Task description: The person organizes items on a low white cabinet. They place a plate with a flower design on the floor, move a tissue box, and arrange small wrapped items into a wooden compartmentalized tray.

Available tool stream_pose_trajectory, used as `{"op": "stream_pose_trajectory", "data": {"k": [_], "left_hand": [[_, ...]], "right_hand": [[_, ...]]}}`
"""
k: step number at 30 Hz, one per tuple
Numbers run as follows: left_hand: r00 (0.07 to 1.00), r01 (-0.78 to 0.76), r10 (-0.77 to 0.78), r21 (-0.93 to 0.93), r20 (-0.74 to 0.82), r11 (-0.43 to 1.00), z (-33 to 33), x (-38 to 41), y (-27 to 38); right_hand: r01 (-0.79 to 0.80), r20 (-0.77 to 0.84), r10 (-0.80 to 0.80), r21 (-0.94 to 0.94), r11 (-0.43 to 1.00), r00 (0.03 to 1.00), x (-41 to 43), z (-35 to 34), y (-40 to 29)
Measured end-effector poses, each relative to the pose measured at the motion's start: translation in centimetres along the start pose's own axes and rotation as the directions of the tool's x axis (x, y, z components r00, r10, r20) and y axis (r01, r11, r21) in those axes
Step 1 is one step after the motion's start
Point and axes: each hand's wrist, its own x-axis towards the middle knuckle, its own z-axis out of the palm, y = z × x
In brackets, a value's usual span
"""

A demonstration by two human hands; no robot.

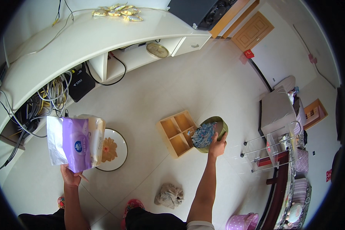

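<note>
My left hand (72, 176) grips a stack of soft packs from below: a purple tissue pack (77, 142) in the middle, a white one (54, 141) and a cream one (97, 142) at its sides. In my right hand (217, 146) is the rim of a round green container (223, 123), tilted, with many small blue pieces (203, 135), perhaps wrapped sweets, inside. A wooden box (164, 136) with several compartments stands beside and partly behind it; a few blue bits lie in one compartment. Partly covered by the packs, a round flower-patterned plate or lid (119, 149) rests on the floor.
A crumpled grey-brown cloth (169, 196) lies near my feet. Along the left runs a white cabinet (74, 37) with cables (56, 89), a black router box (80, 83) and small yellow packets (118, 12). A wheeled metal rack (271, 149) and a pink dotted bin (241, 221) stand right.
</note>
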Motion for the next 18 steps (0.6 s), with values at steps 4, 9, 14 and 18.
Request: {"op": "stream_pose_trajectory", "data": {"k": [4, 9, 14, 18], "left_hand": [[1.000, -0.010, 0.009, -0.038, -0.025, 0.999, 0.3, -0.1, -0.2], [1.000, -0.014, 0.013, -0.024, -0.021, 1.000, -0.5, 0.1, -0.5], [1.000, -0.020, 0.019, -0.040, -0.019, 0.999, -0.1, 0.0, -0.4], [1.000, -0.010, 0.010, -0.045, -0.013, 0.999, -0.5, 0.1, -0.7]], "right_hand": [[0.104, -0.028, -0.107, -0.067, 0.992, 0.994, -0.3, 0.1, -0.8], [0.179, -0.026, -0.182, -0.096, 0.979, 0.983, -0.7, 0.4, -1.4], [0.252, 0.009, -0.252, -0.085, 0.964, 0.968, -1.3, 0.0, -1.7], [0.342, -0.040, -0.345, -0.075, 0.937, 0.938, -1.6, 0.8, -1.4]]}}
